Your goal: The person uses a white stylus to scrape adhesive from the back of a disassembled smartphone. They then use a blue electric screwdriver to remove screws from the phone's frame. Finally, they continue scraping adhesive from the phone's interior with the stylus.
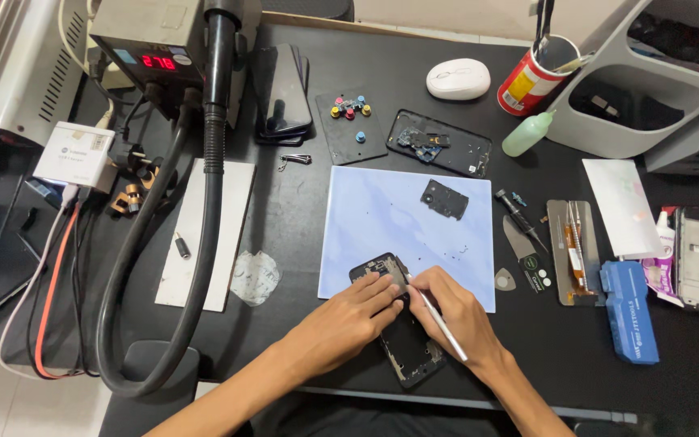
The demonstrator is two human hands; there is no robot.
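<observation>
surface: a black bench (285, 218), crowded; a pale blue mat (382, 235) lies in the middle, a white strip (204, 235) to its left.
room: pale floor shows at lower left; a grey metal unit stands at the top left corner.
phone: an opened black phone (402, 324), back off, lies tilted across the mat's near edge, half on the mat and half on the bench.
left hand: left hand (349, 311) lies flat on the phone's upper end, fingers stretched and pressing it down, gripping nothing.
right hand: right hand (455, 311) is closed round thin metal tweezers (438, 320), tips down at the phone's upper part, just beside the left fingertips.
on the mat: a small black camera cover (444, 199) and scattered tiny screws.
beyond the mat: a black back cover (440, 142), a dark pad with coloured knobs (349, 121), a stack of phones (283, 91), a white mouse (458, 79), a red can (531, 81), a green bottle (527, 133).
left side: a hot-air station (159, 48) with a thick black hose (147, 243) looping down near the left forearm.
right side: a screwdriver (519, 214), a blue case (629, 311), a grey tray (649, 81).
</observation>
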